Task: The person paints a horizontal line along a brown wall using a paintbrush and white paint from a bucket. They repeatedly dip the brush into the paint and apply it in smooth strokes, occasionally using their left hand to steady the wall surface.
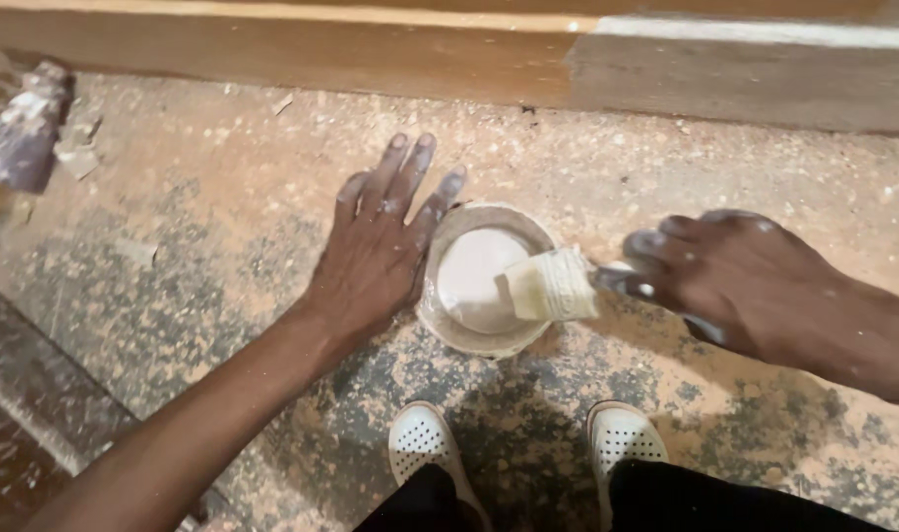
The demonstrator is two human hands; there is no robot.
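A round open can (pixel 448 325) of white paint stands on the dusty floor in front of my feet. My left hand (pixel 376 246) lies flat, fingers spread, against the can's left side. My right hand (pixel 735 276) grips the handle of a paintbrush (pixel 553 286), whose pale, paint-coated bristles rest over the can's right rim. White paint smears both hands' fingertips.
Sawdust covers the speckled floor (pixel 193 246). A long wooden board (pixel 302 49) runs along the top, grey-painted at its right end (pixel 745 79). A paint-stained tool (pixel 21 133) lies at far left. My two white perforated shoes (pixel 425 443) stand below the can.
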